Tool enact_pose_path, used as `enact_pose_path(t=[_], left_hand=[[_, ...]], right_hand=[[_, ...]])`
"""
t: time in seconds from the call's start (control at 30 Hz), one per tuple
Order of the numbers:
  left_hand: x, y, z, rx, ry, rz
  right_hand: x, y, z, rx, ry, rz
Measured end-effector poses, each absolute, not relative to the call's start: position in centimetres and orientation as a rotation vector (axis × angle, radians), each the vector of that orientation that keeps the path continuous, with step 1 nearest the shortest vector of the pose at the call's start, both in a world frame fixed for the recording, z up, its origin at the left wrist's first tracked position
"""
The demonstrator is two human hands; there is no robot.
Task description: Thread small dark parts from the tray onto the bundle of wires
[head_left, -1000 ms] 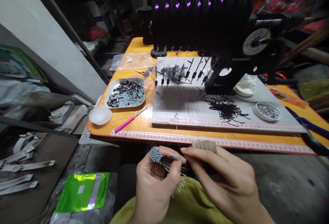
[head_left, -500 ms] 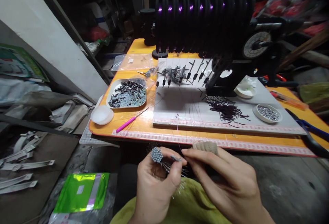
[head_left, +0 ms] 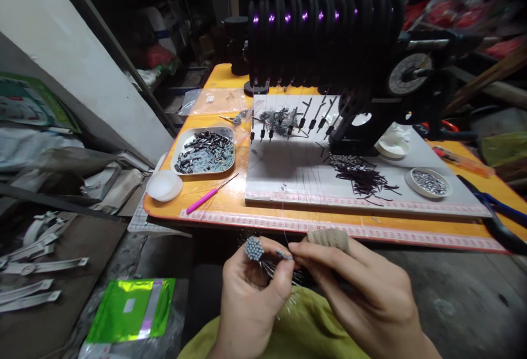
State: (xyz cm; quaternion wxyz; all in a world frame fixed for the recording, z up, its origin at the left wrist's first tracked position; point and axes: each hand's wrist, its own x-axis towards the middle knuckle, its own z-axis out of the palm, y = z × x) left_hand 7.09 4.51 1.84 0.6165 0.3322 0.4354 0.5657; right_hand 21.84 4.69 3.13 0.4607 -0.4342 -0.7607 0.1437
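Observation:
My left hand (head_left: 255,298) is closed around a bundle of thin pale wires with grey beaded heads (head_left: 254,248). Between its thumb and forefinger it also pinches a small grey piece (head_left: 283,254), too small to name. My right hand (head_left: 358,282), with tan wrapping (head_left: 328,238) around one finger, meets the left fingertips just below the table edge. Its thumb and forefinger are pinched at a thin purple thread (head_left: 285,233) that comes down from the table. The exact contact at the fingertips is hard to make out.
A black rack of purple thread spools (head_left: 321,40) stands over a pale board (head_left: 284,183) on the orange table (head_left: 242,200). Left are a tray of dark and grey pieces (head_left: 177,168) and a pink-handled hook (head_left: 202,201). Dark strips (head_left: 366,180) and a small dish (head_left: 428,194) lie right.
My right fingertips have come slightly closer to the left thumb, and the purple thread has shifted a little left. My left hand still holds the bundle, nearly in the same place.

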Motion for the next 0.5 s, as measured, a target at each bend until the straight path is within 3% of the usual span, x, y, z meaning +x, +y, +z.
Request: enact_pose_path(t=[0.37, 0.5], left_hand=[[5.8, 5.3, 2.0, 0.634, 0.94, 1.449], [5.4, 5.3, 2.1, 0.587, 0.859, 1.439]], right_hand=[[24.6, 5.1, 4.2, -1.177, -2.061, 0.302], [24.3, 7.6, 4.8, -1.263, -1.911, 0.125]])
